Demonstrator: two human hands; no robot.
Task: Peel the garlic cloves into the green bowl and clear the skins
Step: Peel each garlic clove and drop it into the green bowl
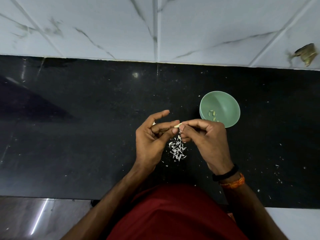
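Observation:
A pale garlic clove [177, 125] is held over the black counter between both hands. My left hand [152, 141] pinches it with thumb and fingertips, index finger stretched out. My right hand [204, 137] pinches the clove's other end with curled fingers. Directly below the hands lies a small heap of white garlic skins [178, 149]. The green bowl [223, 101] stands just right of my right hand, with several peeled cloves [213, 115] at its bottom. Another pale bit shows behind my left fingers; what it is cannot be made out.
The black stone counter [86, 135] runs left to right, dotted with tiny skin flecks, mostly at the right. A white marble-tiled wall [121, 28] rises behind it. A brownish object [306, 53] sits at the far right against the wall. The counter's front edge is near my body.

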